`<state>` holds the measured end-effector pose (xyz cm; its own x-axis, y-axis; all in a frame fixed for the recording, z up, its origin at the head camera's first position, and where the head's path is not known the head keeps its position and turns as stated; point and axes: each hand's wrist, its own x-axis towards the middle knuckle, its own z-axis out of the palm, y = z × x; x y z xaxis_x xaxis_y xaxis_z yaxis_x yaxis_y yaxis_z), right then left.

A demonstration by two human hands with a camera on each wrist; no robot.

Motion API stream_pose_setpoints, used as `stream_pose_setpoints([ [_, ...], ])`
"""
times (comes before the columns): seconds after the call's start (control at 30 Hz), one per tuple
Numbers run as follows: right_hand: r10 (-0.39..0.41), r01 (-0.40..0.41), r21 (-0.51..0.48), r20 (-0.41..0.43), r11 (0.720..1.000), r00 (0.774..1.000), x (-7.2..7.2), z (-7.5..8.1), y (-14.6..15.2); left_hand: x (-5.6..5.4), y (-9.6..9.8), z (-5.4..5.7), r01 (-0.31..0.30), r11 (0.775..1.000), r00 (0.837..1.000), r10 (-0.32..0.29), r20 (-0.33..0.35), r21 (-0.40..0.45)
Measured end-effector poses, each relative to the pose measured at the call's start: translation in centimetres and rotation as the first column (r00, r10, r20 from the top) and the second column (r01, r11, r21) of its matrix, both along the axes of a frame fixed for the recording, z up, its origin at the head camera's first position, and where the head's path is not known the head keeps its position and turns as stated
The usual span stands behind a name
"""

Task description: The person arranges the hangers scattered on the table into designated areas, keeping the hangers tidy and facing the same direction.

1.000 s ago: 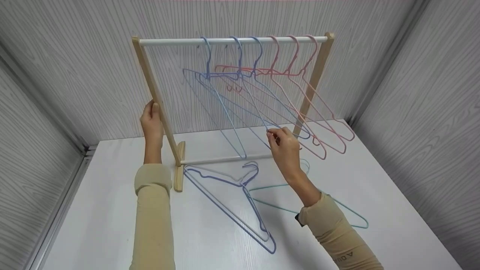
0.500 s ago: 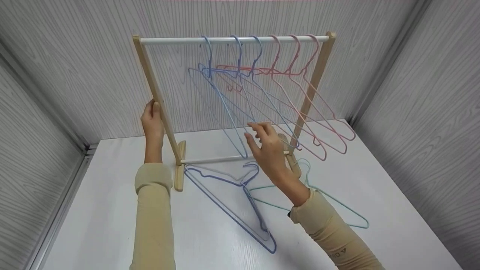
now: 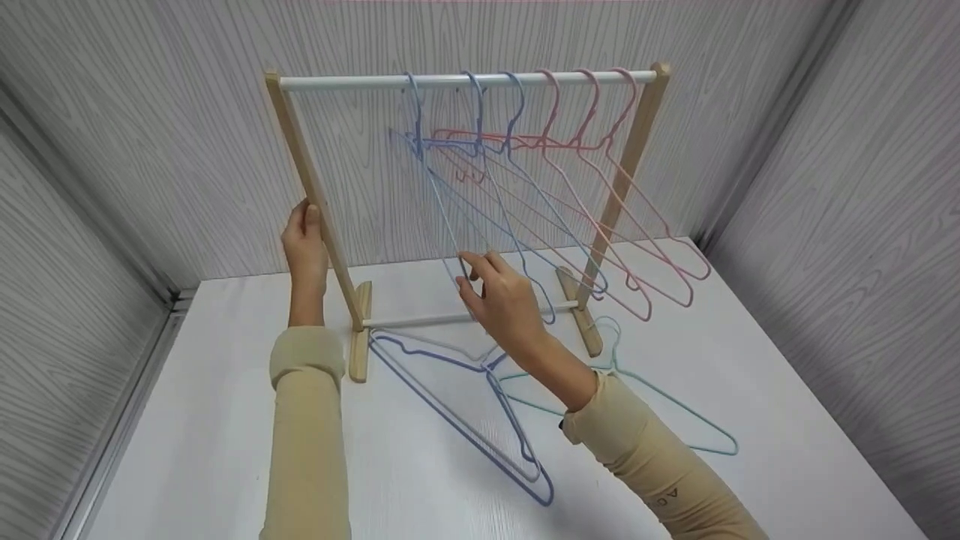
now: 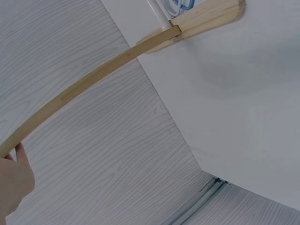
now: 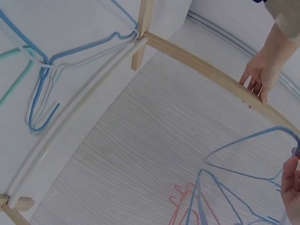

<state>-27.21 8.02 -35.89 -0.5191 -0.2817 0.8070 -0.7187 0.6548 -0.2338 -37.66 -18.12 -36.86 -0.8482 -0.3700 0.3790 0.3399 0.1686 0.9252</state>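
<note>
My left hand [image 3: 305, 244] grips the left wooden post [image 3: 296, 154] of a small clothes rack, thumb on the near side. My right hand [image 3: 506, 304] pinches the sloping side of the leftmost blue hanger [image 3: 418, 112], which hangs by its hook from the white rail [image 3: 337, 82]. Two more blue hangers hang just right of it, one of them a middle blue hanger [image 3: 478, 112]. In the right wrist view the held blue hanger [image 5: 248, 136] reaches its rounded corner to my right fingers [image 5: 289, 171].
Several pink hangers, including one pink hanger [image 3: 555, 109], fill the rail's right part. On the white table lie a blue hanger [image 3: 442, 360], a pale grey hanger [image 3: 435, 343] and a green hanger [image 3: 615, 356]. Wood-grain walls [image 3: 187, 112] enclose the back and sides.
My right hand has let go of the middle blue hanger, moved left and taken hold of the leftmost one. The blue hangers have swung slightly. My left hand stays on the post.
</note>
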Motion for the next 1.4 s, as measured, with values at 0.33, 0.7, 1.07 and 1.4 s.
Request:
stream_pose_setpoints([
  [0.33, -0.034, 0.033, -0.045, -0.007, 0.998, 0.999, -0.3, -0.5, 1.3, 0.0, -0.1, 0.0, 0.002, 1.0, 1.0, -0.002, 0.021, 0.005],
  [0.7, -0.06, 0.061, -0.088, 0.023, 0.994, 0.998, -0.5, -0.8, 2.6, 0.1, 0.0, 0.0, 0.008, 1.0, 1.0, -0.008, -0.001, 0.017],
  [1.07, -0.105, 0.105, -0.069, -0.006, 0.992, 0.994, -0.7, -1.0, 3.0, 0.0, -0.1, 0.0, 0.021, 1.0, 0.998, -0.02, 0.053, -0.004],
  [1.4, -0.135, 0.134, -0.065, -0.015, 0.989, 0.991, -0.8, -1.2, 3.4, -0.2, -0.1, 0.0, 0.007, 1.0, 0.999, -0.007, 0.045, 0.002],
])
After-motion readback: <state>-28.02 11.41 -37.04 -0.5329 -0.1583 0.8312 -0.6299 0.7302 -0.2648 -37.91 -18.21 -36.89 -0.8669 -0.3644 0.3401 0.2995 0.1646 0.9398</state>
